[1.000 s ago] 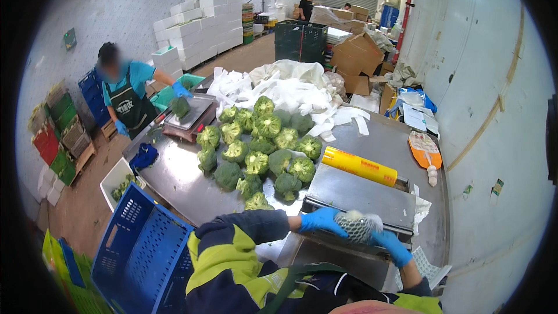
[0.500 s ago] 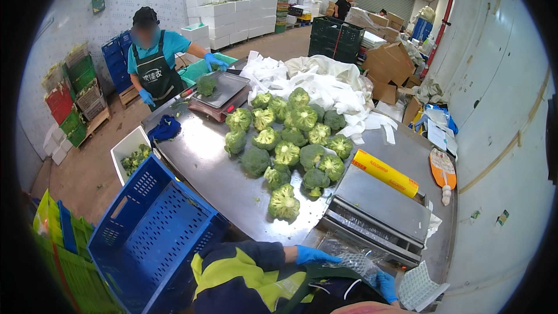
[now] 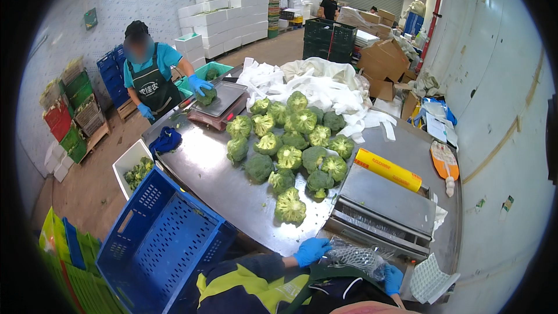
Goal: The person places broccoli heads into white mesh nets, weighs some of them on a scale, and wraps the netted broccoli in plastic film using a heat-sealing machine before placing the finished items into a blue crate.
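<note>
Netted bundle (image 3: 359,259) in clear film sits close to the person's body, between two blue-gloved hands, just in front of the metal wrapping machine (image 3: 378,200). The right hand (image 3: 393,279) has its fingers curled on the bundle's right end; the left hand (image 3: 313,252) touches the film opposite (whether its fingers pinch, I cannot tell). Beyond, a yellow roll (image 3: 387,169) lies along the machine's far edge, and broccoli heads (image 3: 290,206) crowd the surface (image 3: 215,180). Farther off, a co-worker's gloved hand (image 3: 200,84) touches another head at the scale (image 3: 224,100).
</note>
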A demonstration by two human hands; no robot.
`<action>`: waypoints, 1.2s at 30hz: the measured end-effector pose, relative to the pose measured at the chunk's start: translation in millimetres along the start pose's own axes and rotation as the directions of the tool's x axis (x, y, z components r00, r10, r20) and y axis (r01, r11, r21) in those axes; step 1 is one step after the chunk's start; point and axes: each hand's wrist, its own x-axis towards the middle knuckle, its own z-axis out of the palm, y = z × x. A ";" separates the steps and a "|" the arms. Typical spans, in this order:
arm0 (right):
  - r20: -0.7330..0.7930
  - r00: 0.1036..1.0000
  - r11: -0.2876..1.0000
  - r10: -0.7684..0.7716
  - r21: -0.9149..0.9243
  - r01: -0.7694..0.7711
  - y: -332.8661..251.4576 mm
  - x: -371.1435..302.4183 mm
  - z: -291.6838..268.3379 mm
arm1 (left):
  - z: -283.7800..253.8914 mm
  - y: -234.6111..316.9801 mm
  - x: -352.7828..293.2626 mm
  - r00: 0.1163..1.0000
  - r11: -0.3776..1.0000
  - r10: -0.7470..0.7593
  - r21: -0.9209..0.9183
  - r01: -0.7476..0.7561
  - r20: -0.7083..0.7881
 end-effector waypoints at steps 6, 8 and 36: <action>0.114 0.993 0.676 -0.015 -0.731 0.094 -27.0 -4.5 37.6 | 67.4 16.4 40.2 0.973 0.923 0.107 0.344 -0.173 0.203; 0.103 0.986 0.824 -0.128 -0.542 0.164 -14.6 -3.0 27.2 | 92.5 7.6 49.6 0.931 0.976 0.177 0.062 -0.207 0.318; 0.710 0.592 0.739 -0.383 0.619 -0.265 -162.2 18.1 74.0 | -10.8 145.2 -4.8 0.431 0.543 -0.309 -0.215 0.812 0.848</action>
